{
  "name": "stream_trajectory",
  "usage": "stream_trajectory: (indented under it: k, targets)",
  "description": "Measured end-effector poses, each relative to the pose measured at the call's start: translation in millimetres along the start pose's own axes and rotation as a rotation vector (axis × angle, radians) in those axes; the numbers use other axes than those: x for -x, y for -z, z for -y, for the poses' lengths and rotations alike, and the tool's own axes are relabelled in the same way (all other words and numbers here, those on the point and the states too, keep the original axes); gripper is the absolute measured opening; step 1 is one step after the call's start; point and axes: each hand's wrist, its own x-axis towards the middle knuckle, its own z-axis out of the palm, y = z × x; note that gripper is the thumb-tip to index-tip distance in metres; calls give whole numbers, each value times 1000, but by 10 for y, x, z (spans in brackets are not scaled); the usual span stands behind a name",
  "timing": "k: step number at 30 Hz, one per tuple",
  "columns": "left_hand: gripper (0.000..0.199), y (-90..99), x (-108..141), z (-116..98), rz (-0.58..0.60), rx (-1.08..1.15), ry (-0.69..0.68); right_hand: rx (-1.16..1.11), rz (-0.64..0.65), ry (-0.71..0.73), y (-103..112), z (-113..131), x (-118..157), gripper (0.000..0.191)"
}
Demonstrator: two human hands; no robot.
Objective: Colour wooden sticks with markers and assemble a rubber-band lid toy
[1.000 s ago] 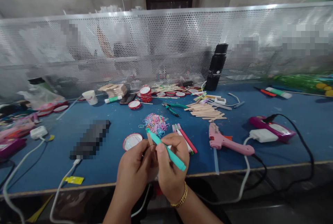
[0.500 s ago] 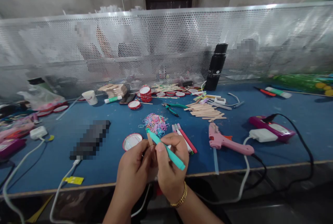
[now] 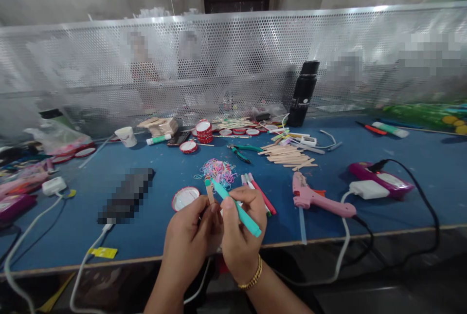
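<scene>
Between the fingers of my left hand [image 3: 191, 231] is a wooden craft stick [image 3: 210, 193], its upper end coloured green. My right hand [image 3: 242, 229] is closed round a turquoise marker [image 3: 242, 213], whose tip points up and left, just right of the stick's green end. Behind the stick lies a heap of multicoloured rubber bands [image 3: 219, 172]. A red-rimmed lid [image 3: 185, 198] rests left of my fingers. Several more markers [image 3: 262, 194] lie beside my right hand, partly hidden by it.
A pink glue gun [image 3: 321, 201] lies to the right, near a purple power strip [image 3: 383, 181]. More craft sticks [image 3: 288, 155], pliers [image 3: 242, 152] and a black bottle [image 3: 304, 94] stand or lie farther back. A phone [image 3: 127, 194] on a cable is at left.
The marker's tip has lifted off the stick's end and shifted slightly right, with my right hand. My left hand holds the stick in about the same place.
</scene>
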Motion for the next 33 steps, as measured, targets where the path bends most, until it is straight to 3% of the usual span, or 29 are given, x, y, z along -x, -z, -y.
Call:
stream_trajectory:
  k: [6,33]
  targets:
    - [31,6,-13,3,16,11,-9,-6,43,21,10,-8,1,6]
    - [33,14,-6,-38,-18,-6,1,-5,22,-7,33,6,1,7]
